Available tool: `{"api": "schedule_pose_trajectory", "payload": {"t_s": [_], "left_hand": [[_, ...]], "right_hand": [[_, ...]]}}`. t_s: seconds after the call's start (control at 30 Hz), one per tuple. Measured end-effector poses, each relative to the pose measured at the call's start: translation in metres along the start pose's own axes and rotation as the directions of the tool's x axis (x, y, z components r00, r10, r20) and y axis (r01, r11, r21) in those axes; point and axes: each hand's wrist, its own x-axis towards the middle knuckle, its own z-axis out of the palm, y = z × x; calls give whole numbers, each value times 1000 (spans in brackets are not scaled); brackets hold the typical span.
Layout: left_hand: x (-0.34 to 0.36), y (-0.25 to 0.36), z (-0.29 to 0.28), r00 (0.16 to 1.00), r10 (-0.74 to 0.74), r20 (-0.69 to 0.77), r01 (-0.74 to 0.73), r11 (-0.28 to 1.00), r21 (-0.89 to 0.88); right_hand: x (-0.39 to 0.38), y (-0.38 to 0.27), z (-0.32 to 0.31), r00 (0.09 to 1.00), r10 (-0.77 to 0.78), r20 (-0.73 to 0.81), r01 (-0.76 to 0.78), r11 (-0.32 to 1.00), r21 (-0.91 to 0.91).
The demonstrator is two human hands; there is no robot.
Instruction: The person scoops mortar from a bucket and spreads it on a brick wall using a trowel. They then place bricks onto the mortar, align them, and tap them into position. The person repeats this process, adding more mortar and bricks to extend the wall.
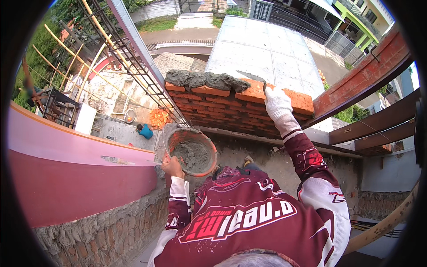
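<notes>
My bare left hand is closed on the near left rim of an orange bucket, whose thin wire handle stands up at the left. Grey wet mortar lies inside the bucket. In a white knitted glove, my right hand is closed above the top course of a red brick wall. A dark trowel reaches left from its fingers over the bricks; the glove hides the handle. Thick mortar covers the left part of the wall top, while bare orange bricks show at the right.
A steel rebar column rises at the wall's left end. Beyond the wall lies a pale flat roof. Far below, a person in a blue shirt crouches by orange bricks. A pink curved wall borders my left.
</notes>
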Motion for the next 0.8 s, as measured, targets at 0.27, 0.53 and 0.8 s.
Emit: {"api": "schedule_pose_trajectory", "payload": {"t_s": [0.27,0.53,0.8], "left_hand": [[9,-19,-22,998,-59,0,59,998,34],[-5,-1,-32,995,-62,-82,59,998,-33],[2,-21,-42,996,-85,-38,87,996,28]], "right_hand": [[25,-13,-1,969,-218,115,244,908,-342],[35,-17,-9,983,-162,89,181,940,-289],[22,-48,-12,972,-191,-134,155,958,-241]]}}
